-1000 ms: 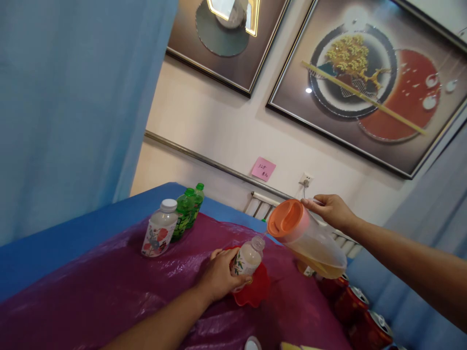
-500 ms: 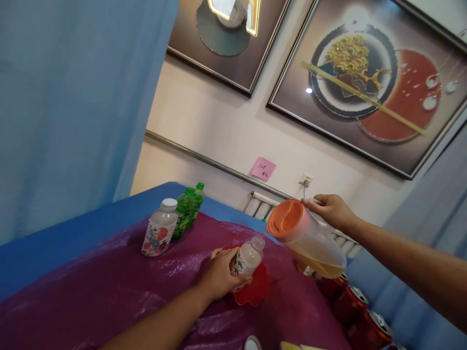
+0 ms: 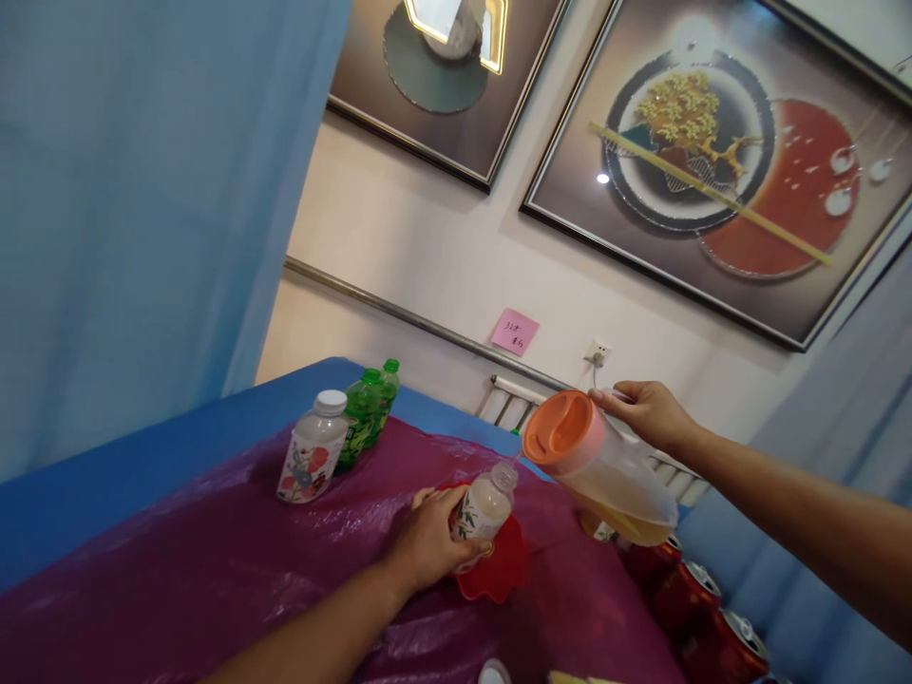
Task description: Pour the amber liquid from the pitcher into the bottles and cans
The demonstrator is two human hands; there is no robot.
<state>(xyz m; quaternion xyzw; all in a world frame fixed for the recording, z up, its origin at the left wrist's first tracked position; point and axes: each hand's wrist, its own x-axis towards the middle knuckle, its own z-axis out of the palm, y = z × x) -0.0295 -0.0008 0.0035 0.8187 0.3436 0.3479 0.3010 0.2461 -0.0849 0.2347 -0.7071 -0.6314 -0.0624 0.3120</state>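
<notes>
Orange-lidded jug (image 3: 619,475) is in the R hand (image 3: 652,413), fingers closed round the handle at its upper side; L hand (image 3: 434,537) is wrapped round the lower body of a sm. clear btl (image 3: 485,503), open only to btl width. Key relation: jug's spout end is just beside & slightly above the btl mouth (image 3: 504,475), w/ what looks like a thin trickle btwn; contact can't be told. Jug's long axis runs lid at L, base lower R; btl's leans, mouth up & toward the spout. L hand is nearer the btl base, R hand nearer the jug's lid end. Red scalloped dish (image 3: 503,570) shows under/beside the btl; whether they touch is hidden. Edges: red cans (image 3: 702,594) line the R side, close below the jug base, so tighter there, I'd judge. White-capped btl (image 3: 312,451) & green btls (image 3: 362,413) stand well apart to L, w/ purple sheet (image 3: 370,503) btwn. Loose cap (image 3: 494,674) at bottom edge, partly cut off.
</notes>
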